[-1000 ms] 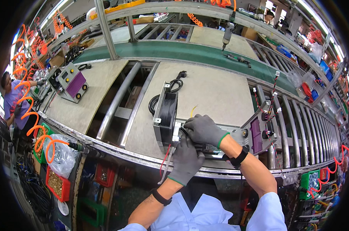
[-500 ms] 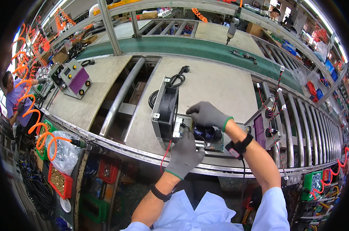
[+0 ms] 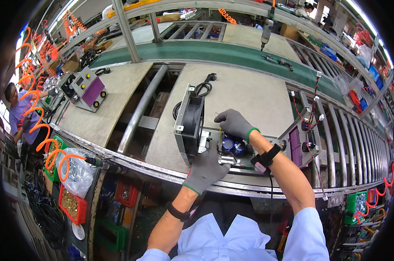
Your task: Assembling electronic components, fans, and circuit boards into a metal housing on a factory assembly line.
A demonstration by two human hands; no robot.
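An open machine chassis sits on the board before me, with a black fan (image 3: pixel 191 126) upright in a metal bracket at its left. Blue-topped capacitors (image 3: pixel 234 146) stand on its base. My left hand (image 3: pixel 206 168), in a grey glove, is closed low beside the fan, its fingertips at a white block (image 3: pixel 203 141); what they grip is hidden. Above the capacitors, my gloved right hand (image 3: pixel 235 125) is closed in a pinch; something thin shows at its fingertips, too small to name. A purple grille panel (image 3: pixel 295 148) with loose wires stands at the chassis's right end.
Another purple-fronted machine (image 3: pixel 89 90) stands on the left board, near a co-worker (image 3: pixel 25 108). A power driver (image 3: pixel 267 32) hangs over the green belt (image 3: pixel 197 49). Metal rollers (image 3: pixel 351 139) run at right. A red screw bin (image 3: pixel 73 204) and plastic bag (image 3: pixel 77 174) lie lower left.
My right hand has lifted slightly away from the capacitors, uncovering them. The left hand stays beside the fan. The red wire that hung beside it no longer shows. The view has shifted slightly.
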